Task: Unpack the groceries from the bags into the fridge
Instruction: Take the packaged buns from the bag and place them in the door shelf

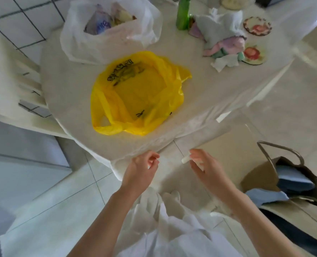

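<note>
A yellow plastic bag (137, 93) lies flattened and open in the middle of the round white table (70, 86). Behind it stands a white plastic bag (105, 39) with several packaged items showing inside. Below the table's near edge, a thin translucent white plastic bag (172, 175) is stretched between my hands and hangs down toward my body. My left hand (142, 169) pinches its left edge with curled fingers. My right hand (204, 164) pinches a rolled white handle of the same bag. What it contains is hidden.
A green bottle (182, 13), crumpled cloths (222, 39) and two floral coasters (257, 25) sit at the table's back right. A white chair (7, 80) stands at the left. A brown paper bag (261, 175) with something blue inside is at the lower right.
</note>
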